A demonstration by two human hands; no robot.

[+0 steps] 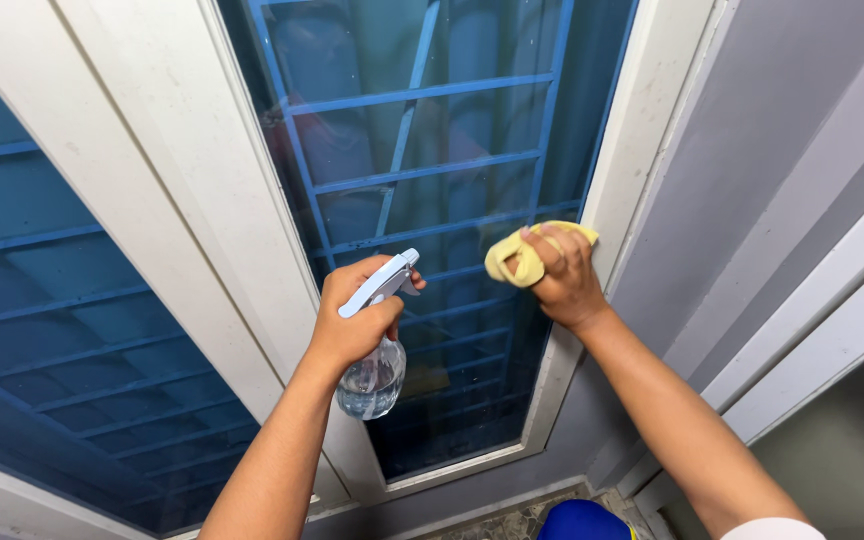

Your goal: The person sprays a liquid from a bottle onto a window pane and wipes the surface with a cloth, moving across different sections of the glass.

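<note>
My left hand [352, 315] grips a clear spray bottle [372, 380] with a pale trigger head, its nozzle pointed at the window glass [422, 130]. The bottle holds some clear liquid. My right hand [564, 275] presses a crumpled yellow cloth [512, 258] against the lower right part of the same pane, close to the white frame [627, 150]. Blue metal bars show behind the glass.
A second glass pane [62, 330] with blue bars lies to the left, past a wide white post [162, 180]. A grey wall [782, 150] with white trim runs along the right. A blue object [584, 520] sits at the bottom edge on a patterned floor.
</note>
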